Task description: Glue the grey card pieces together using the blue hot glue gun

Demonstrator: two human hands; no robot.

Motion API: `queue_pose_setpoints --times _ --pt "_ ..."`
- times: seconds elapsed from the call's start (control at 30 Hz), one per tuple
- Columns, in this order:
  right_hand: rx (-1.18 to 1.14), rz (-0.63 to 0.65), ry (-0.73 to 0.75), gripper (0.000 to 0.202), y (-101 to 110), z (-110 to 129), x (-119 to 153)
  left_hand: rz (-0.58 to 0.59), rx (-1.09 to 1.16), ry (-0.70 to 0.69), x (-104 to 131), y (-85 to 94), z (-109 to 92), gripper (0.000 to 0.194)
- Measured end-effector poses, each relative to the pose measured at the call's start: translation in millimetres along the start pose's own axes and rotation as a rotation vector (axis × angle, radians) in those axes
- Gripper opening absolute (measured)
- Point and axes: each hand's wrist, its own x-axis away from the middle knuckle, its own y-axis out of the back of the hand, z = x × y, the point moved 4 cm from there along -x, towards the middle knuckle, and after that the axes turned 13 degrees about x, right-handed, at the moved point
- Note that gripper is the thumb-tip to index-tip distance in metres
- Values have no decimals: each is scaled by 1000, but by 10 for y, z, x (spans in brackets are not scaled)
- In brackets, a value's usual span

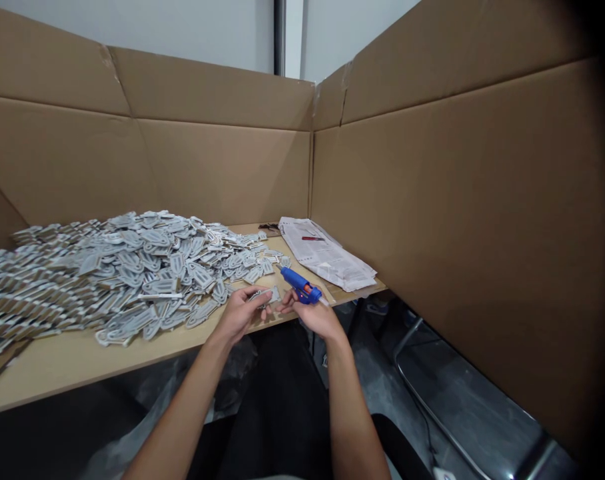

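The piece (272, 295) is near the front edge of the table (72, 360), pinched in your left hand (240, 312). Your right hand (322, 320) grips the glue gun (293, 280). You seem to be positioning the piece (nozzle pointing away); adjusting it calls for steady fingers.

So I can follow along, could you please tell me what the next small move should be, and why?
Probably tip the blue glue gun toward the grey piece: the left hand holds that piece, while the gun, in the right hand, points past it toward the pile.
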Motion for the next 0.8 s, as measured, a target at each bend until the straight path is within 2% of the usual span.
queue_pose_setpoints --times 0.17,0.23,0.33,0.6,0.7,0.8 --pt "75 -42 3 22 42 -5 -17 150 -174 46 75 -110 -53 36" --pt "43 -40 37 22 40 19 -14 146 -211 42 93 -127 -73 37" --pt "-15 -26 87 12 27 59 6 132 -230 24 89 -114 -73 37" --pt "17 -32 66 8 47 19 37 163 -264 5 149 -108 -17 33" --pt "28 -82 95 8 124 18 53 49 -146 5 213 15 -106 35" --pt "-37 -129 94 11 186 4 63 -230 -166 -143 223 376 -480 35"
